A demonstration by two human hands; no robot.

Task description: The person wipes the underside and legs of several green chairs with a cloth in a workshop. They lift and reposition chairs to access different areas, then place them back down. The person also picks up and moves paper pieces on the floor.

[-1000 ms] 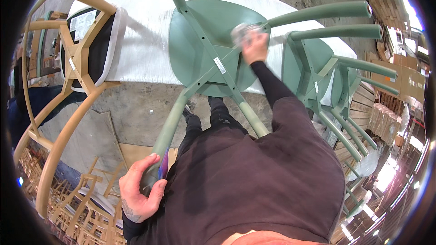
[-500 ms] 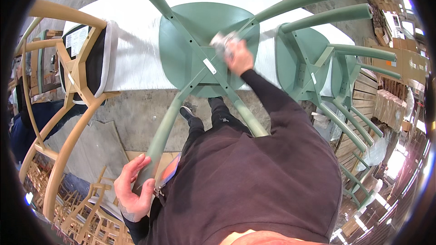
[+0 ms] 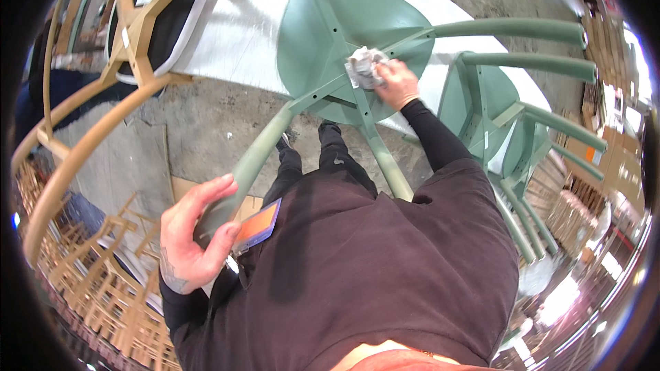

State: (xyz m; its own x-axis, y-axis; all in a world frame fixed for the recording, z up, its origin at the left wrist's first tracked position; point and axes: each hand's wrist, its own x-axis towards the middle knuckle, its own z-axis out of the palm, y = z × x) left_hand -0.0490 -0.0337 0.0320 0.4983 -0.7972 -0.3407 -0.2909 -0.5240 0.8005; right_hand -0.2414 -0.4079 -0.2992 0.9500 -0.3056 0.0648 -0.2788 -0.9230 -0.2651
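A green chair (image 3: 302, 48) lies upside down in front of me, its seat underside and crossed braces facing up. In my right hand (image 3: 397, 86) is a crumpled whitish rag (image 3: 366, 65), pressed against the braces near their crossing, beside a small white label. My left hand (image 3: 196, 237) is wrapped round the end of the chair's near left leg (image 3: 256, 158), thumb on one side and fingers on the other. An orange and blue card (image 3: 260, 225) hangs at my waist close to that hand.
The chair rests on a white-covered table (image 3: 251, 41). To the right stand more upturned green chairs (image 3: 481, 96); to the left is a wooden chair (image 3: 141, 34) with a black seat underside. Wooden chair frames (image 3: 103, 261) crowd the lower left. Cardboard boxes (image 3: 622, 158) are at right.
My view has shifted, so the chairs sit differently in the picture. The rag has moved along the seat underside to the middle of the braces. My left hand still holds the leg.
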